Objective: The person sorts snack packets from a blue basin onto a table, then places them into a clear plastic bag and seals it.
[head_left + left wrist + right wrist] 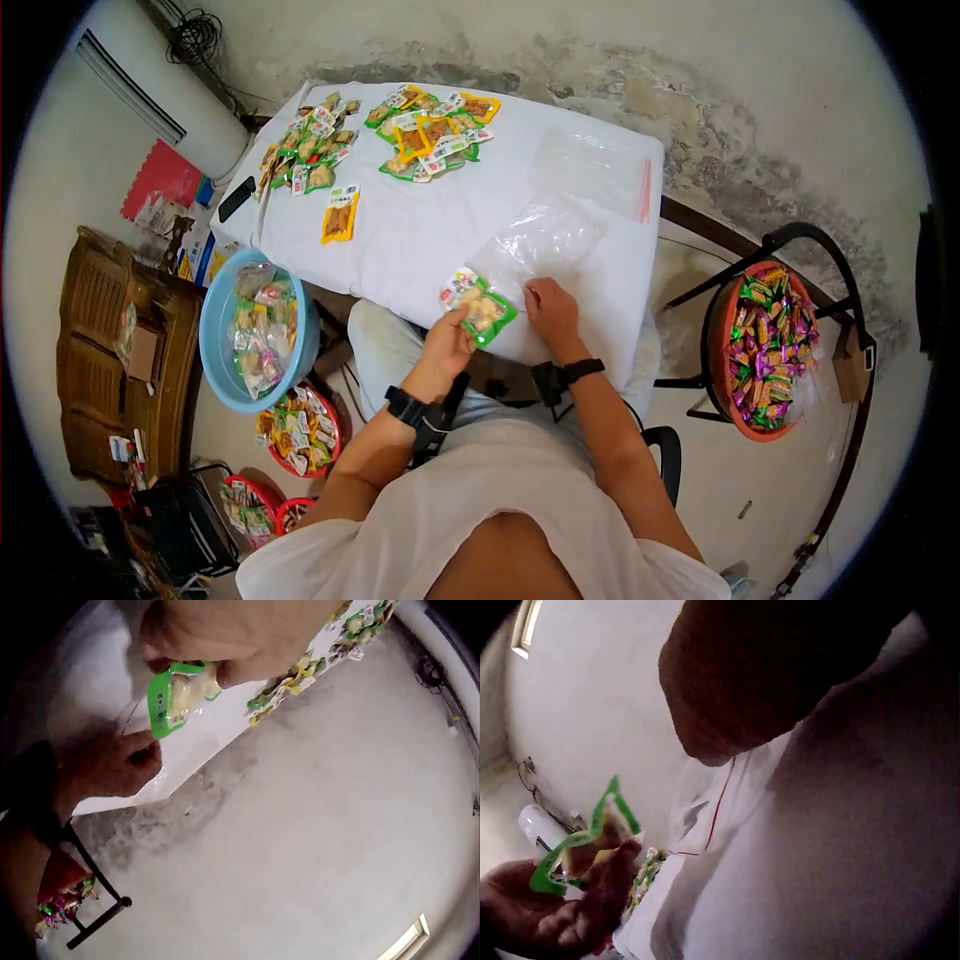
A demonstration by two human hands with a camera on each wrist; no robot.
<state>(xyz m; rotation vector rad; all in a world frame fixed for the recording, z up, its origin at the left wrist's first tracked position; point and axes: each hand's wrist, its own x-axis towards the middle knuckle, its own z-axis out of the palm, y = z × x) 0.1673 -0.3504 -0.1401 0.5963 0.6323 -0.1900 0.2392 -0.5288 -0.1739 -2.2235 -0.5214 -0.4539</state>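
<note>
My left hand (448, 345) pinches a small snack packet (484, 308) with a green edge, a clear window and pale pieces inside. In the left wrist view the packet (180, 699) hangs below the fingers. Just right of it, at the table's near edge, my right hand (552, 318) pinches the edge of a clear plastic bag (540, 240) that lies spread over the cloth. A red line runs along the bag's mouth (718, 806) beneath that hand in the right wrist view; the right fingertips are mostly hidden there.
Piles of snack packets (430, 130) lie at the white table's (390, 235) far side, with one yellow packet (340, 214) apart. Another clear bag (590, 165) lies at the far right. A blue basin (212, 345) stands left; a red basin of wrapped candies (765, 350) stands right.
</note>
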